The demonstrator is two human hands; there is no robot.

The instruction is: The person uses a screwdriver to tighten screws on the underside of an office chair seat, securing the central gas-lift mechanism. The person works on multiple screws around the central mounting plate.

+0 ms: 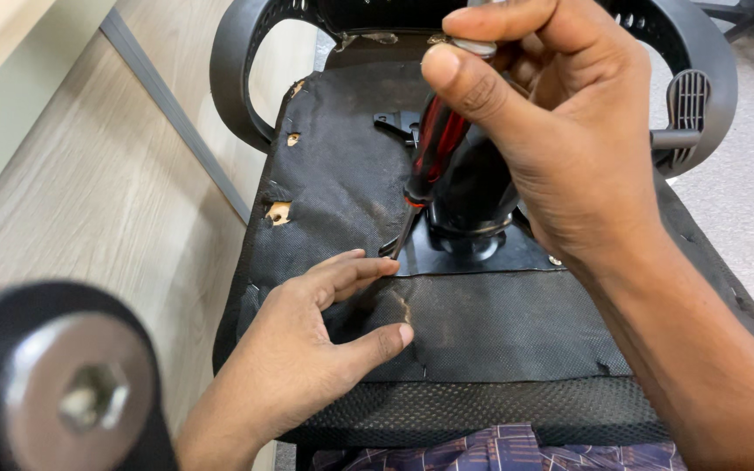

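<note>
On upturned chair seat [499, 323], R hand [560, 131] grips red-black screwdriver [434, 148], fingers clamped on handle, tip down by metal plate [482, 257] near centre post. L hand [307, 340] rests flat on black fabric, fingers spread apart, fingertips just beside screwdriver tip.

— What sort of place is this?
— An office, it seems: an upturned office chair [482, 331] fills the middle, grey carpet [743, 201] lies at the right, and pale wood-look panels [98, 201] stand at the left.
</note>
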